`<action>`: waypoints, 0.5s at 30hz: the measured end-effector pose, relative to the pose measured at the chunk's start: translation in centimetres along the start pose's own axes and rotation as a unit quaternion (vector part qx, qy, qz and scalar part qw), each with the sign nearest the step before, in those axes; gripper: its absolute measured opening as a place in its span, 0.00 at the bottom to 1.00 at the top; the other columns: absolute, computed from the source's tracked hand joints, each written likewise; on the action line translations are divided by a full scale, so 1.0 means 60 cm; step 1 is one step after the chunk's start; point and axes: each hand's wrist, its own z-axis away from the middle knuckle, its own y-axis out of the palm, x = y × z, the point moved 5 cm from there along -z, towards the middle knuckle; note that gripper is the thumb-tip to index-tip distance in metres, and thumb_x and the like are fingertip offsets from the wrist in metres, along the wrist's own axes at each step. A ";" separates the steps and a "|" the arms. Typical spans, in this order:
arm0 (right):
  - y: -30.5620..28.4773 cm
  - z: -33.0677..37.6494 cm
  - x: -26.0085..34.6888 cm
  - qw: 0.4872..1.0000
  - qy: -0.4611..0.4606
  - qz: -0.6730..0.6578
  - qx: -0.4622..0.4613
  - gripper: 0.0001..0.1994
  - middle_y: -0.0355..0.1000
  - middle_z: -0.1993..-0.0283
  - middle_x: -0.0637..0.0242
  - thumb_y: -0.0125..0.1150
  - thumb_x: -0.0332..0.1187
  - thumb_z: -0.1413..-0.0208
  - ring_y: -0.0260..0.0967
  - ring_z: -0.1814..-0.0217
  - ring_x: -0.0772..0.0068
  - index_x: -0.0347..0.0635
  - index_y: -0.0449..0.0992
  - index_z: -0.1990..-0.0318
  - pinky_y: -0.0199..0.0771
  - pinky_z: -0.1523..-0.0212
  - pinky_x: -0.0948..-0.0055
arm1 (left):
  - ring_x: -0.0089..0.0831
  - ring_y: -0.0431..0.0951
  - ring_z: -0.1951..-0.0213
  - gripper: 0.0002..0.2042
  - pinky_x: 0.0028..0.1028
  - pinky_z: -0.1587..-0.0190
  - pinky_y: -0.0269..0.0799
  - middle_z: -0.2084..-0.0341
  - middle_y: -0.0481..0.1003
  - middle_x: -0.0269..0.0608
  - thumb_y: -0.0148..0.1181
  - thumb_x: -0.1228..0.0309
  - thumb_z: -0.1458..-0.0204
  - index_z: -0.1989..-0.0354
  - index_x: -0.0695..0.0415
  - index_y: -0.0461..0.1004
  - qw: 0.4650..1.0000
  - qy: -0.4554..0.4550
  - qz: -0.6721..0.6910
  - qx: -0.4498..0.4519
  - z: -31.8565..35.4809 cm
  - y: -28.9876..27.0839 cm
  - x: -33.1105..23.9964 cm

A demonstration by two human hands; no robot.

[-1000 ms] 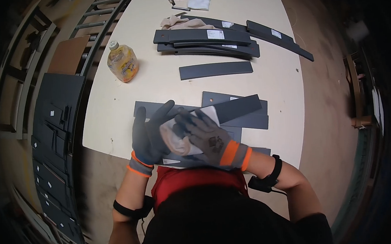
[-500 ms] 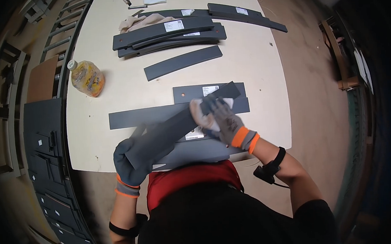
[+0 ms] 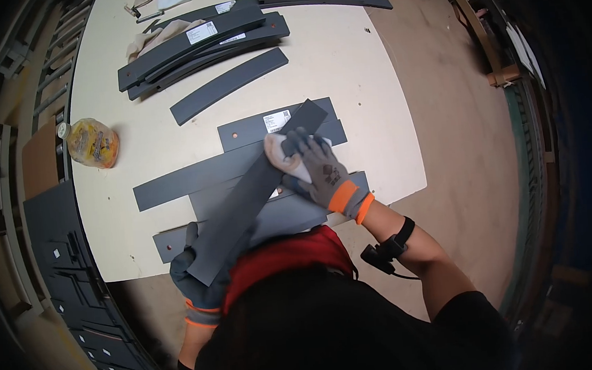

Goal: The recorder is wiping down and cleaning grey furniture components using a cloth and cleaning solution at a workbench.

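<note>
A long dark grey board (image 3: 245, 199) slants up and away from me over the table. My left hand (image 3: 191, 280), in a dark and grey glove with an orange cuff, is closed around its near end. Toward the far end, my gloved right hand (image 3: 319, 169) presses a white and beige cloth (image 3: 278, 156) against the board's face. Beneath the held board lie more grey boards: a labelled one with a hole (image 3: 233, 136), a long strip (image 3: 171, 184) and a nearer piece with a hole (image 3: 169, 247), partly hidden by my hand and the board.
A single curved board (image 3: 229, 86) lies beyond, in front of a stack of labelled boards (image 3: 192, 54). A plastic bottle (image 3: 93, 144) stands at the table's left edge. Dark panels (image 3: 57, 238) and a roller conveyor (image 3: 57, 64) are on the left; a carton (image 3: 506, 74) is on the right.
The view has turned, so the table and boards sit tilted and further left. The held board points more steeply away from me. Both hands keep their hold.
</note>
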 end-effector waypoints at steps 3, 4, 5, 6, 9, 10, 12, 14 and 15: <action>-0.003 0.015 -0.030 0.993 0.104 0.019 -0.045 0.35 0.48 0.27 0.49 0.58 0.46 0.44 0.36 0.22 0.52 0.34 0.57 0.34 0.41 0.26 0.56 | 0.55 0.62 0.37 0.32 0.54 0.35 0.58 0.37 0.61 0.54 0.53 0.69 0.52 0.34 0.57 0.60 0.998 0.018 -0.054 -0.027 0.013 -0.040 0.003; 0.000 0.015 -0.006 0.996 0.080 -0.023 -0.043 0.35 0.47 0.27 0.50 0.58 0.45 0.44 0.36 0.22 0.52 0.35 0.57 0.34 0.41 0.26 0.56 | 0.60 0.57 0.34 0.33 0.62 0.36 0.57 0.34 0.56 0.56 0.53 0.68 0.52 0.33 0.52 0.58 0.994 0.029 -0.101 -0.041 0.011 -0.054 0.002; 0.005 0.018 0.020 0.995 0.055 -0.067 -0.041 0.34 0.47 0.27 0.51 0.58 0.45 0.44 0.35 0.22 0.52 0.36 0.57 0.34 0.41 0.26 0.57 | 0.60 0.57 0.34 0.33 0.62 0.36 0.57 0.34 0.56 0.56 0.53 0.68 0.52 0.33 0.52 0.58 0.993 0.029 -0.102 -0.042 0.012 -0.048 0.006; 0.015 0.031 0.054 0.999 -0.012 -0.045 -0.025 0.34 0.48 0.27 0.51 0.57 0.44 0.44 0.37 0.22 0.52 0.36 0.57 0.33 0.41 0.26 0.57 | 0.61 0.57 0.34 0.33 0.61 0.39 0.62 0.33 0.55 0.56 0.53 0.68 0.52 0.32 0.50 0.58 0.995 0.042 -0.077 -0.047 0.014 -0.039 0.014; 0.011 0.055 0.096 0.995 -0.071 -0.067 0.000 0.34 0.49 0.28 0.51 0.57 0.44 0.43 0.39 0.23 0.52 0.37 0.56 0.33 0.42 0.26 0.57 | 0.57 0.58 0.35 0.32 0.57 0.36 0.58 0.36 0.59 0.54 0.53 0.68 0.53 0.34 0.53 0.61 0.996 0.037 -0.055 -0.052 0.027 -0.018 0.023; 0.007 0.060 0.098 0.992 -0.068 -0.108 0.008 0.35 0.50 0.28 0.51 0.57 0.43 0.43 0.41 0.23 0.53 0.38 0.54 0.32 0.43 0.26 0.56 | 0.50 0.60 0.36 0.32 0.54 0.31 0.49 0.38 0.63 0.53 0.52 0.68 0.54 0.36 0.59 0.64 0.997 0.024 -0.055 -0.051 0.029 -0.014 0.026; -0.006 0.044 0.043 0.995 0.010 -0.101 -0.019 0.36 0.50 0.28 0.51 0.57 0.43 0.44 0.42 0.24 0.53 0.37 0.53 0.31 0.43 0.26 0.56 | 0.57 0.59 0.36 0.33 0.58 0.34 0.54 0.37 0.61 0.54 0.53 0.66 0.54 0.34 0.55 0.61 0.996 0.021 -0.070 -0.045 0.029 -0.015 0.030; -0.015 0.032 0.009 0.981 0.084 -0.161 -0.066 0.35 0.50 0.28 0.51 0.57 0.41 0.44 0.44 0.24 0.53 0.35 0.53 0.32 0.45 0.26 0.56 | 0.65 0.58 0.36 0.35 0.61 0.37 0.59 0.35 0.58 0.56 0.55 0.65 0.53 0.32 0.51 0.57 0.995 0.021 -0.086 -0.039 0.034 -0.011 0.036; -0.014 0.035 0.021 0.981 0.089 -0.161 -0.068 0.35 0.50 0.28 0.51 0.57 0.41 0.44 0.44 0.24 0.53 0.35 0.53 0.32 0.45 0.26 0.56 | 0.62 0.59 0.36 0.35 0.60 0.35 0.57 0.35 0.59 0.55 0.54 0.65 0.53 0.32 0.54 0.57 0.995 0.025 -0.088 -0.036 0.035 -0.001 0.035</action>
